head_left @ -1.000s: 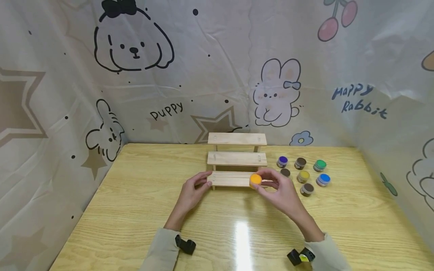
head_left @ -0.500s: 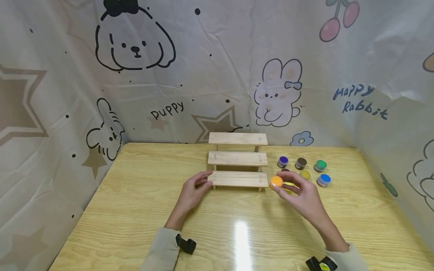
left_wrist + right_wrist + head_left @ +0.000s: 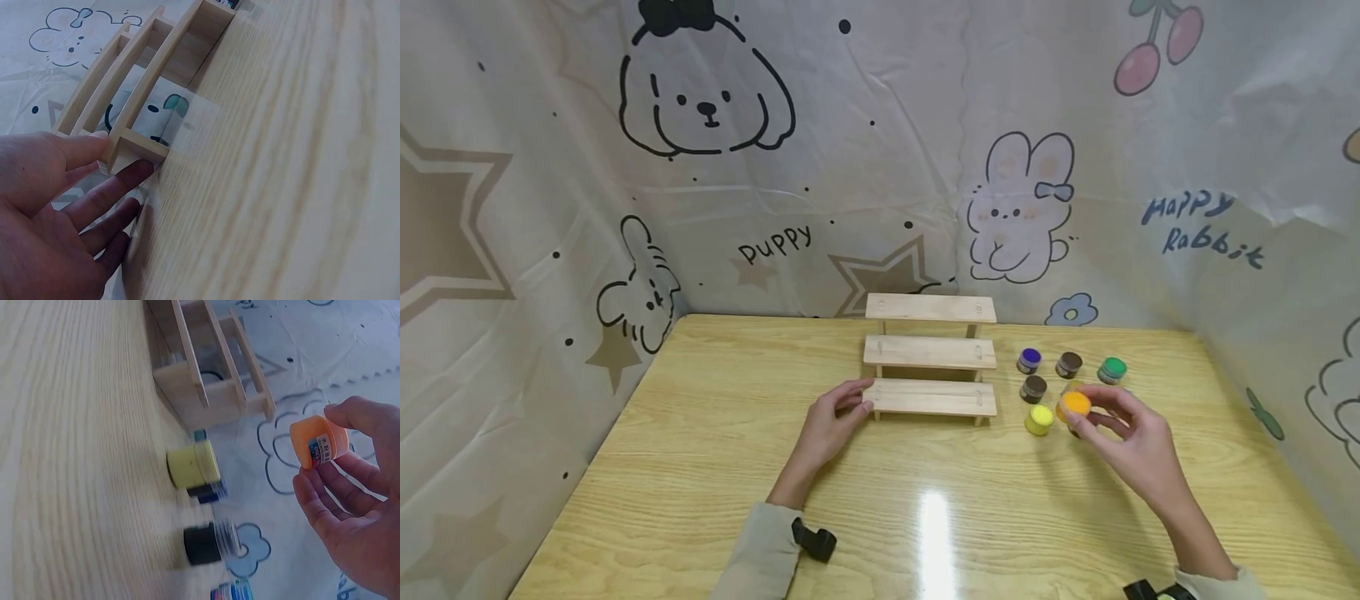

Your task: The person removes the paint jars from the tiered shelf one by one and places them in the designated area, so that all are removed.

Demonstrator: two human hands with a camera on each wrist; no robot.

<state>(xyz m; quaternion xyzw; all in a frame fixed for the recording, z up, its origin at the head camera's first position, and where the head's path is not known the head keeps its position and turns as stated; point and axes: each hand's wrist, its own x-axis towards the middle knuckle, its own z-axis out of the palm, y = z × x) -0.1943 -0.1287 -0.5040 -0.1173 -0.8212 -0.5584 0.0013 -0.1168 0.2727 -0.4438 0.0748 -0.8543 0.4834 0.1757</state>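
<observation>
A three-tier wooden stand (image 3: 929,397) rests on the table, stepped upward toward the back. My left hand (image 3: 826,429) pinches the left end of its lowest board; in the left wrist view the thumb lies on the board and a fingertip meets the leg. My right hand (image 3: 1135,442) holds an orange paint jar (image 3: 1075,405) between thumb and fingers, raised above the table to the right of the stand. The jar's printed label (image 3: 319,450) shows in the right wrist view. Just left of the held jar stands a bright yellow paint jar (image 3: 1039,420).
More paint jars stand right of the stand: a purple-lidded jar (image 3: 1029,360), a brown jar (image 3: 1069,364), a green jar (image 3: 1112,370) and a dark jar (image 3: 1033,388). Others are partly hidden by my right hand. A printed cloth (image 3: 880,167) hangs behind the table.
My right hand has carried the orange jar rightward, from the lowest board's right end to over the jars. The bright yellow jar has come into full view. My left hand stays put.
</observation>
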